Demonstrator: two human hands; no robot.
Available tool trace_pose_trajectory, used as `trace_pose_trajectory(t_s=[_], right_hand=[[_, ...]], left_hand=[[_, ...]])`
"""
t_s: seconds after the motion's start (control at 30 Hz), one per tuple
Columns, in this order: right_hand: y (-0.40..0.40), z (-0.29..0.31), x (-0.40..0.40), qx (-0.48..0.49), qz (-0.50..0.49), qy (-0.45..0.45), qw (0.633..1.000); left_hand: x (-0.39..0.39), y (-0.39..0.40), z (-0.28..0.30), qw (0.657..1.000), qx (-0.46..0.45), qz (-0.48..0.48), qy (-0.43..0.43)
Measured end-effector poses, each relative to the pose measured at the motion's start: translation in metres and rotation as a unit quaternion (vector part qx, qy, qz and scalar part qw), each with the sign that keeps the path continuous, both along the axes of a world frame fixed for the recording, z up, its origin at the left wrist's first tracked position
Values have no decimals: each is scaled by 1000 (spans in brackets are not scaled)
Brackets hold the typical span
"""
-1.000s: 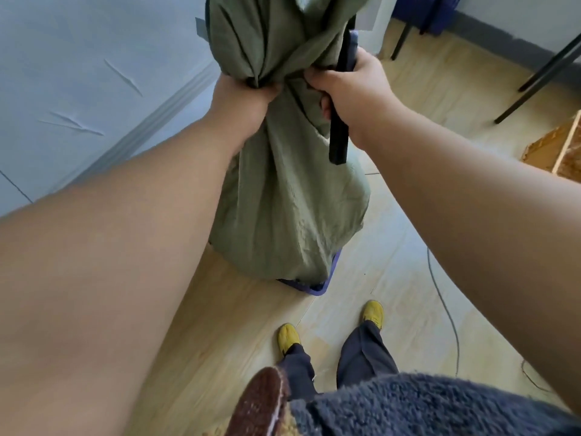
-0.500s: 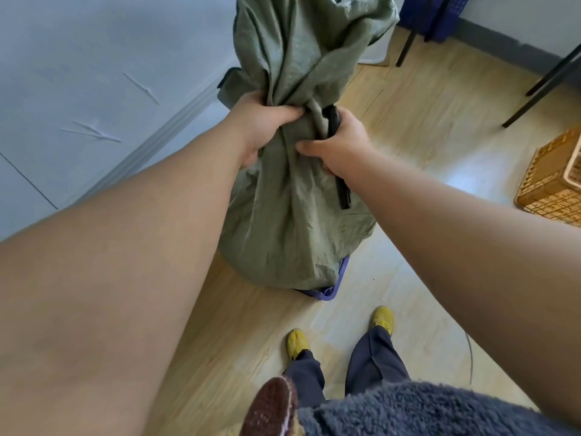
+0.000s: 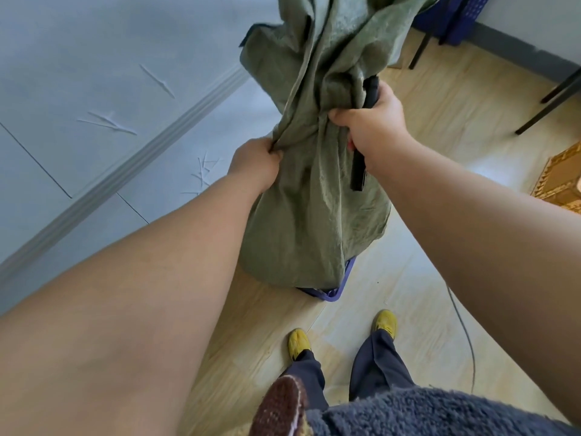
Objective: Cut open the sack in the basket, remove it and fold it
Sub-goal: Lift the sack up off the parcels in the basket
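Pale wooden floor (image 3: 393,309) lies under a blue basket (image 3: 333,292), from which the green sack (image 3: 311,196) rises upright (long axis vertical, mouth upward). Left hand (image 3: 256,163) pinches its left edge; right hand (image 3: 369,122) grips bunched cloth and a black tool (image 3: 358,173).

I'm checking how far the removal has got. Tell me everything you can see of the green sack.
The sack is olive-green, creased woven-looking cloth, bunched and hanging upright. The left hand grips a fold at its left edge; the right hand grips its gathered neck along with a black tool. Its bottom hides most of the blue basket.
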State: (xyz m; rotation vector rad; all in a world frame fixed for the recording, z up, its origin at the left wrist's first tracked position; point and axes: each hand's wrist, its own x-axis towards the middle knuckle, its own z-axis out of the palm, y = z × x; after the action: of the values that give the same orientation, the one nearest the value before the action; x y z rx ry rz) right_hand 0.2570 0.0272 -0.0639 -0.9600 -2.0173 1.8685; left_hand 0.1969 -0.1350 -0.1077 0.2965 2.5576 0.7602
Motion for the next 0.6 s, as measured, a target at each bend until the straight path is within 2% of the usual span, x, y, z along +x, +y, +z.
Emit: trace_pose_trajectory(t_s=[0.1,0.2,0.3,0.43,0.6], right_hand=[[1,7,-4,13,20,-5,1000],[3,9,-7,19,11,12,1000],[2,5,-5,18,22,-9,1000],[1,2,-2,23,15,11,1000],[-6,13,-7,28,126,-80,988]], left_hand=[[-1,-5,5,1000,16,-17,-4],[-1,-7,8,995,94,32,6],[7,-9,6,997,74,11,-24],[17,-13,0,991,119,54,-18],[39,-5,-12,988,135,36,-61]])
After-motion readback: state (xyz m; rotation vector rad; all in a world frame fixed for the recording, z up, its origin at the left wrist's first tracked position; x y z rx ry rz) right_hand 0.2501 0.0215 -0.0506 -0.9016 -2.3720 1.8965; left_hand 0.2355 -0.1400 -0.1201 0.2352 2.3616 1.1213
